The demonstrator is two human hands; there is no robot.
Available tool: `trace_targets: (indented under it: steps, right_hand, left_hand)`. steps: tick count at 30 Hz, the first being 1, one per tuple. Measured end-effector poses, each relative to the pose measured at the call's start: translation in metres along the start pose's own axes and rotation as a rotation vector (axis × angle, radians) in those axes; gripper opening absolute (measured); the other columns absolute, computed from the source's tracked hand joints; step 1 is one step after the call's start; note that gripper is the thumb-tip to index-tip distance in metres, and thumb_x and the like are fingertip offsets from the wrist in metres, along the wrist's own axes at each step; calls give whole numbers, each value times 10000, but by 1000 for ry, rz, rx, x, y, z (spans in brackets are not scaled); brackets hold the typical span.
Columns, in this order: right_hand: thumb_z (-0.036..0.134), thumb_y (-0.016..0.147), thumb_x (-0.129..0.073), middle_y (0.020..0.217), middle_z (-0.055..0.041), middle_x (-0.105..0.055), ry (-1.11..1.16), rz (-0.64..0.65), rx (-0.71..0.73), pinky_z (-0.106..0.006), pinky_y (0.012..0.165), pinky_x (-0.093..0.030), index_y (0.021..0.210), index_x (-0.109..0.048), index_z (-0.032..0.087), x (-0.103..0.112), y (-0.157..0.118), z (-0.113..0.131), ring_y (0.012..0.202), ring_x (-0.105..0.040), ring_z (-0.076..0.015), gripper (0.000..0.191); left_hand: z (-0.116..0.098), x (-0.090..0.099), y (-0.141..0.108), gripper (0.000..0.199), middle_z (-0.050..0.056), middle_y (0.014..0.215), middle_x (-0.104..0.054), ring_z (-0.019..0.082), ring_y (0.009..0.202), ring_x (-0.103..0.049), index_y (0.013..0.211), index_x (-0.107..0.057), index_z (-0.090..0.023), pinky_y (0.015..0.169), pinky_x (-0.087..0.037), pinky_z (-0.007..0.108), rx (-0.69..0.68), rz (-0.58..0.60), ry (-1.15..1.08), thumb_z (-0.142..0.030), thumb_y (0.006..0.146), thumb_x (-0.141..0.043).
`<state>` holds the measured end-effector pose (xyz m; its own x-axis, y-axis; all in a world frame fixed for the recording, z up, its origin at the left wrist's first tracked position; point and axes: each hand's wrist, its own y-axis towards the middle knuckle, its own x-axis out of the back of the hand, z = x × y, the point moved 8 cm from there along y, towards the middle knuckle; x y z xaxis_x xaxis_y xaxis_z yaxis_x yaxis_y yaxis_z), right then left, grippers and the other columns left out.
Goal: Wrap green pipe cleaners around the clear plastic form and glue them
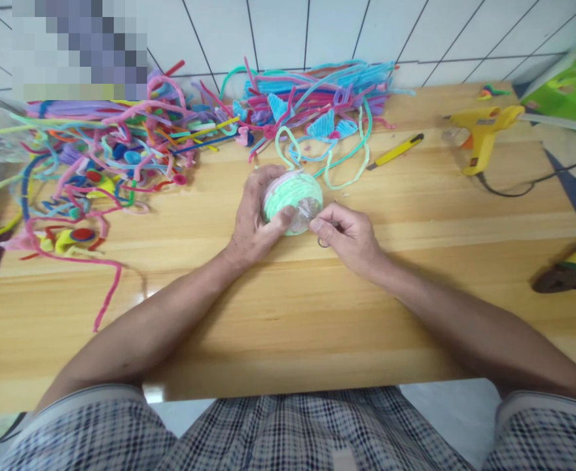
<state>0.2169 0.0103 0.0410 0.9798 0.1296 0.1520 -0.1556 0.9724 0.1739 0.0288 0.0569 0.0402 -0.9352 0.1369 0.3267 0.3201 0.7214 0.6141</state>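
Left fingers clasp the green-wrapped ball; right fingers pinch a ringed tool.

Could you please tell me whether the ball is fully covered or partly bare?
Partly bare: green strands wrap much of the ball, but an uncovered greyish patch shows beside the left hand. Its underside is hidden.

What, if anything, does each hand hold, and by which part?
Left hand: the ball, by its left side and front. Right hand: something small, mostly hidden; part unclear.
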Motion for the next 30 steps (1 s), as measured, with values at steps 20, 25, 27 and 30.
trace_targets:
  steps: [20,25,27,30]
  right_hand:
    - [814,969,-808,621,72,-589,22,12,-39,-286,602,-427,803,-668,247,-1,-1,-1,562,-487,-106,607]
    - [799,969,-806,623,67,-586,24,18,-60,-278,586,-405,810,-667,245,-1,-1,-4,575,-497,-109,593]
    - [759,981,-807,628,66,-585,22,17,-60,-278,582,-398,811,-666,245,-1,-1,-4,576,-496,-109,560]
    - [746,977,-814,626,65,-587,22,16,-65,-282,590,-408,802,-660,248,-1,-1,-4,577,-496,-113,550]
  left_hand:
    - [-2,1,0,592,108,1522,-651,323,1461,-683,1571,-524,-312,1278,-607,522,-19,15,32,-683,1137,-680]
    - [-3,1,0,596,116,1533,-655,329,1464,-686,1571,-527,-305,1270,-617,521,-23,10,48,-686,1136,-672]
    - [-3,1,0,594,119,1540,-651,331,1471,-684,1571,-532,-309,1271,-618,525,-20,3,41,-684,1134,-677]
    - [-2,1,-1,599,120,1532,-646,331,1469,-681,1571,-531,-313,1275,-615,538,-21,-8,37,-690,1130,-679]
